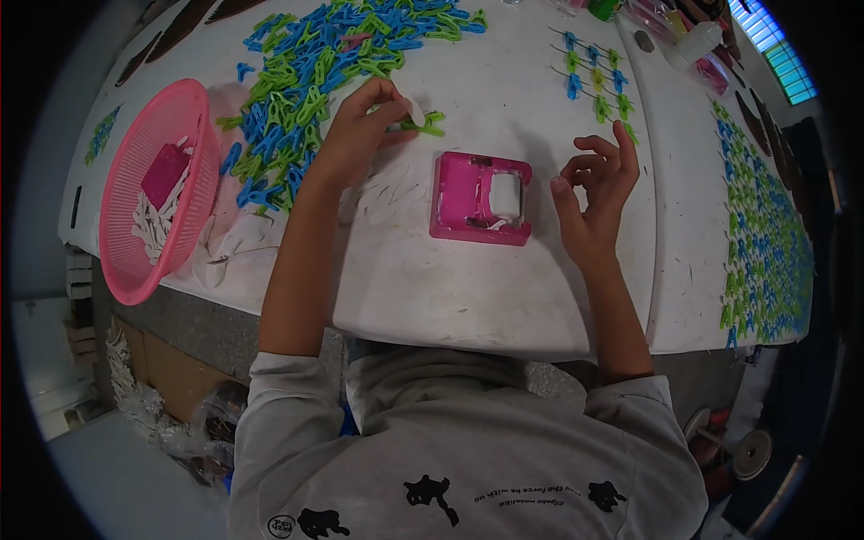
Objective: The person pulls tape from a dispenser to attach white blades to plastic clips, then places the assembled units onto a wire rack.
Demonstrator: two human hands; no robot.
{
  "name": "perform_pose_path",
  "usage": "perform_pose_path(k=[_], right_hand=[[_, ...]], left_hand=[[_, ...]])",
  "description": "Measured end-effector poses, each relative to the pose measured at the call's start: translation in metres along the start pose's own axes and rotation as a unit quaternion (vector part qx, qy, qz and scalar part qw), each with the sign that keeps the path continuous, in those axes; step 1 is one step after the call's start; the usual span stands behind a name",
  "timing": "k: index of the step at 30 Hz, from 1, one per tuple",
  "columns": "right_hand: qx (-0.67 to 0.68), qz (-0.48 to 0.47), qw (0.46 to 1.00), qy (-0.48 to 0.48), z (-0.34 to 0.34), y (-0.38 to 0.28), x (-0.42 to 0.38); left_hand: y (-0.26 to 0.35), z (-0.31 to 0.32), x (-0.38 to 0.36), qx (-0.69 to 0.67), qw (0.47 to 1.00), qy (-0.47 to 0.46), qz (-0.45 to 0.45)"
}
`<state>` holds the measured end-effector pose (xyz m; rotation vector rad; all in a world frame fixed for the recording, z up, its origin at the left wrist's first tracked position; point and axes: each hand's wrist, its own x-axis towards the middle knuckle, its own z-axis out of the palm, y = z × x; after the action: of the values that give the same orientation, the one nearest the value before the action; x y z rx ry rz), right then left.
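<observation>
My left hand (pixel 358 130) is closed in a pinch on a green clothespin (pixel 432 124), just right of the big pile. A small whitish piece (pixel 415 112) shows at its fingertips; I cannot tell what it is. On the table between my hands sits a bright pink plastic holder (pixel 457 200) with a white block (pixel 505 195) in its right side. My right hand (pixel 600 193) is raised to the right of this holder, fingers curved and apart, with nothing visible in them. Close beyond it, blue and green clothespins (pixel 572 85) lie in short rows on thin strands.
A heap of loose blue and green clothespins (pixel 310 85) spreads across the upper left. The pink basket (pixel 206 135) at the left edge holds white strips and a magenta piece (pixel 166 175). Many rows of clothespins (pixel 760 243) cover the right side. A white bottle (pixel 697 42) lies at upper right.
</observation>
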<state>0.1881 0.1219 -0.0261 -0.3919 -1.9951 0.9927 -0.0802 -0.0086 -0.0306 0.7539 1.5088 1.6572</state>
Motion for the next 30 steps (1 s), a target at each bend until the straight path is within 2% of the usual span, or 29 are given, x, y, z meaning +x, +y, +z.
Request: perform_pose_path(k=[7,14,16,20,22,24,28,30], right_hand=[[0.009,0.008,1.000,-0.001,0.000,0.002,0.000],[-0.038,0.029,0.998,-0.033,0.001,-0.007,0.017],[-0.073,0.023,0.992,-0.104,0.006,-0.032,0.026],[-0.069,0.015,0.991,-0.116,0.019,-0.040,0.032],[-0.065,-0.044,0.990,-0.122,0.023,-0.031,0.032],[-0.044,-0.024,0.994,-0.102,0.023,-0.026,0.027],[-0.045,0.011,0.997,-0.063,0.015,-0.028,0.022],[-0.013,0.023,0.999,-0.030,0.011,-0.025,0.019]], left_hand=[[0.002,-0.004,0.000,-0.064,0.998,-0.012,0.015],[0.020,0.008,-0.012,-0.178,0.980,-0.080,0.046],[0.024,0.015,-0.018,-0.196,0.974,-0.101,0.055],[0.029,0.031,-0.028,-0.235,0.956,-0.170,0.051],[0.030,0.037,-0.031,-0.242,0.950,-0.191,0.051],[0.028,0.042,-0.032,-0.214,0.955,-0.204,0.029],[0.026,0.050,-0.035,-0.227,0.954,-0.197,0.011],[0.021,0.053,-0.034,-0.106,0.985,-0.107,0.083]])
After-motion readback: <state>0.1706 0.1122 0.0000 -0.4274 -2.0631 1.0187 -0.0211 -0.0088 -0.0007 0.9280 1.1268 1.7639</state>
